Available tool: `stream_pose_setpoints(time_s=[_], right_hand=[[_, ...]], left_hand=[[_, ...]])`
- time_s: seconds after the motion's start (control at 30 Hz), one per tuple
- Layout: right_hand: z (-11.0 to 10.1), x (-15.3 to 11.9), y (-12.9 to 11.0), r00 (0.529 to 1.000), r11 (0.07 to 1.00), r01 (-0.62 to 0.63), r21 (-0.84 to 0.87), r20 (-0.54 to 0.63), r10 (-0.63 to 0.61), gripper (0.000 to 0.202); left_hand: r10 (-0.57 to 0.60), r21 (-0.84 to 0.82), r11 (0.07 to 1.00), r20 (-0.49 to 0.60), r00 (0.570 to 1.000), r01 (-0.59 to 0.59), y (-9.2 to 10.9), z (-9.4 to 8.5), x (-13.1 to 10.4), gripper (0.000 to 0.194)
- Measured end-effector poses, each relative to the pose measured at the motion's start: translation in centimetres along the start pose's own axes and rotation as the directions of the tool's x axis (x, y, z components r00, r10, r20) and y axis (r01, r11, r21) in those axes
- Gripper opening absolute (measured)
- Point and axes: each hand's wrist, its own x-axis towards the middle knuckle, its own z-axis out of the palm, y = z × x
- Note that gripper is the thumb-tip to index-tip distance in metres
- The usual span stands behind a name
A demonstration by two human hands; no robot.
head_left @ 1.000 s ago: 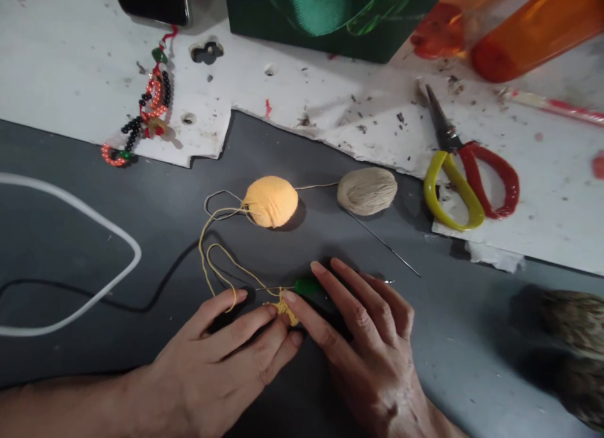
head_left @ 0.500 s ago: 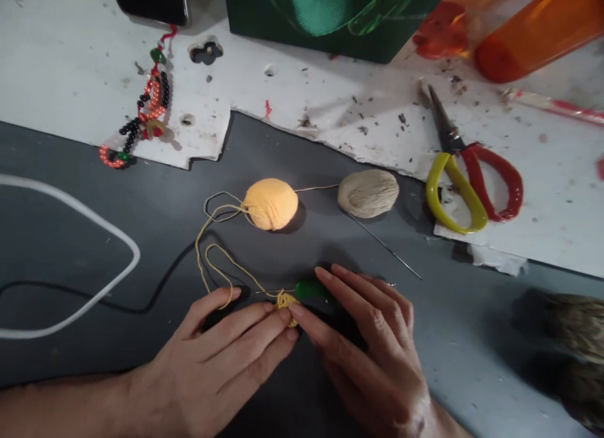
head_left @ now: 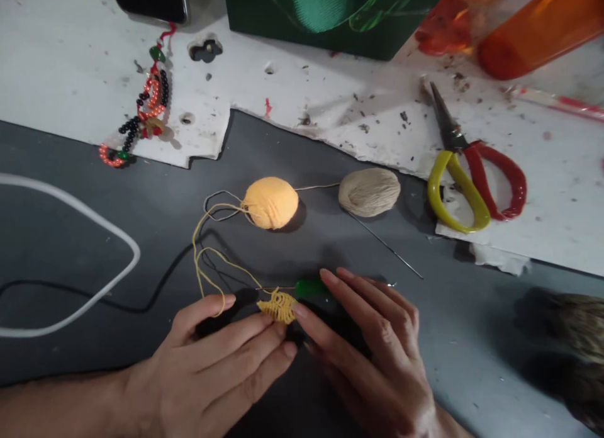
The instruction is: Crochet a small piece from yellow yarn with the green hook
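Note:
A small piece of yellow crochet [head_left: 278,307] is between my two hands. The left hand [head_left: 212,362] has its fingertips closed at the lower edge of the piece; its thumb is hidden, and yellow yarn [head_left: 221,258] runs over its uppermost finger. With its index fingertip my right hand [head_left: 377,350] touches the right edge of the piece. Its other fingers lie bent over the green handle of a crochet hook [head_left: 309,289], whose thin shaft points left just above the crochet. The yarn leads back to a yellow ball [head_left: 271,203].
A beige yarn ball [head_left: 370,192] and a thin metal needle [head_left: 391,249] lie beyond my hands. Red-and-yellow-handled scissors [head_left: 465,174] are at the right, a white cable [head_left: 113,233] at the left. Behind are a beaded string [head_left: 148,107], a phone [head_left: 151,0], a green box [head_left: 306,44] and an orange bottle [head_left: 533,35].
My left fingertips have slid down off the crochet, so more of it shows. The right hand has shifted slightly right, and the yarn loops have moved a little left.

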Motion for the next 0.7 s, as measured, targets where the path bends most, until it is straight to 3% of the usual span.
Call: stream_pose_setpoints(time_s=[0.1,0.27,0.37,0.43,0.6,0.7], right_hand=[[-0.14,-0.15,0.04,0.999,1.0,0.005,-0.016,0.032,-0.004,0.024],[-0.21,-0.29,0.11,0.999,0.999,0.033,0.023,-0.004,-0.033,0.027],[-0.01,-0.02,0.0,1.0,1.0,0.02,-0.023,0.011,-0.02,0.023],[0.12,0.13,-0.09,1.0,1.0,0.013,-0.021,0.024,-0.012,0.023],[0.16,0.12,-0.05,0.993,0.999,-0.02,0.044,-0.114,0.025,0.024],[-0.06,0.09,0.15,0.995,0.999,-0.017,0.033,-0.101,0.02,0.026]], left_hand=[[0.001,-0.024,1.0,0.023,1.0,-0.001,-0.03,-0.31,-0.28,0.037],[0.027,0.018,0.999,-0.039,0.999,-0.026,-0.03,-0.78,-0.38,0.036],[-0.019,0.071,0.997,0.067,0.998,0.014,-0.18,-0.43,0.11,0.04],[0.001,0.085,0.996,0.065,0.998,-0.006,-0.31,-0.09,0.29,0.039],[0.023,0.014,1.0,-0.019,1.0,-0.023,-0.4,-0.12,-0.25,0.037],[0.032,0.003,0.999,-0.02,0.999,-0.032,-0.39,-0.32,-0.45,0.036]])
